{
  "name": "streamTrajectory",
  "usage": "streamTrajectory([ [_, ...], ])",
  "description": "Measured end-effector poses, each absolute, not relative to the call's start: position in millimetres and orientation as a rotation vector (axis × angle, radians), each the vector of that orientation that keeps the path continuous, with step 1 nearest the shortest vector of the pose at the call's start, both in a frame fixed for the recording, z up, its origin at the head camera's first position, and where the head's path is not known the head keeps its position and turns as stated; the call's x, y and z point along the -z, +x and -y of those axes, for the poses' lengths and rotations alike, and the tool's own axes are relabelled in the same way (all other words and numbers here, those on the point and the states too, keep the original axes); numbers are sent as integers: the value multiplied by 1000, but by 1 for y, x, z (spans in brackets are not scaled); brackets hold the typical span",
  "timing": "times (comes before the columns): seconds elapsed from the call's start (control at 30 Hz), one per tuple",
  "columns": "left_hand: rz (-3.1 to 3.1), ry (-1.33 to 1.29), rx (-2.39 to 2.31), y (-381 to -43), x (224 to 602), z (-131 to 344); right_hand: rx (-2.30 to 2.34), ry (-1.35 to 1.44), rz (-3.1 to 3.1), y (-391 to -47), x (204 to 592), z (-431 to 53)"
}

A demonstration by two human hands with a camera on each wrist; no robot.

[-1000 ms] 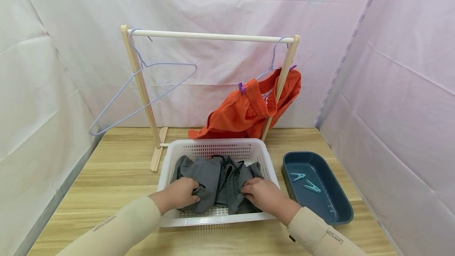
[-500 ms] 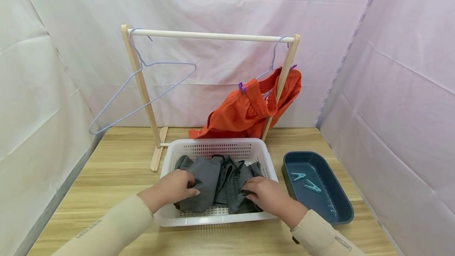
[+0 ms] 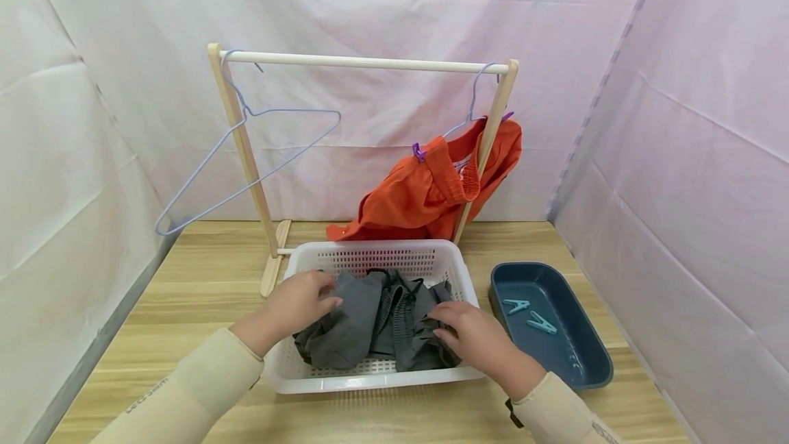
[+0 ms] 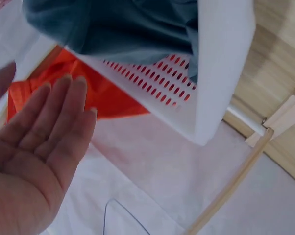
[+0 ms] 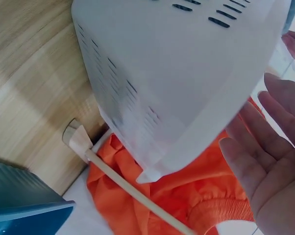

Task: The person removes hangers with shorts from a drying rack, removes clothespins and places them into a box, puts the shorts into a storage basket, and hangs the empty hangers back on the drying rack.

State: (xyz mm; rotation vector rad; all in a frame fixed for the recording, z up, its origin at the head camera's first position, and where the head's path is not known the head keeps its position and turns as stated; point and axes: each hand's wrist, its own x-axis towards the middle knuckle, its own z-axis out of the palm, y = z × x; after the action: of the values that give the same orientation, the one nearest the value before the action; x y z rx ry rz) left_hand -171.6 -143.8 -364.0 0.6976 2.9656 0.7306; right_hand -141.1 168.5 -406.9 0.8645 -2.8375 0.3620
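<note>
Dark grey garment (image 3: pixel 354 324) is placed inside a white basket (image 3: pixel 376 382), where it is spread in folds across most of the bottom. Its gathered waistband and a black cord are seen near the middle. Over the left end of the cloth, the left hand (image 3: pixel 298 303) is held; in the left wrist view its fingers are shown extended and relaxed, with the thumb apart from them. Over the right end, the right hand (image 3: pixel 477 340) is held, its fingers also loosely extended, slightly bent. Whether the cloth is touched by the fingertips of either hand cannot be told. Both forearms are covered by cream sleeves (image 3: pixel 203 386).

To the right of the basket, a dark blue tray (image 3: pixel 576 334) is placed, and two light blue clothespins (image 3: pixel 516 306) are contained in it. Behind the basket, a rack with a white bar (image 3: pixel 364 62) and wooden posts is seen. At its left end a bare blue hanger (image 3: pixel 296 110) is hung; at its right end an orange garment (image 3: pixel 401 201) is hung from a second hanger (image 3: pixel 474 94), fastened by purple clips (image 3: pixel 418 153). Everything is surrounded by white cloth walls (image 3: pixel 382 12), above a wood-patterned table (image 3: pixel 203 293).
</note>
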Motion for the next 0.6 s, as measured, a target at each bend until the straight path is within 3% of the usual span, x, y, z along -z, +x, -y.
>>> streamTrajectory([
  [0.6, -3189, 515, -1098, -191, 342, 143, -607, 406, 2848, -142, 405, -189],
])
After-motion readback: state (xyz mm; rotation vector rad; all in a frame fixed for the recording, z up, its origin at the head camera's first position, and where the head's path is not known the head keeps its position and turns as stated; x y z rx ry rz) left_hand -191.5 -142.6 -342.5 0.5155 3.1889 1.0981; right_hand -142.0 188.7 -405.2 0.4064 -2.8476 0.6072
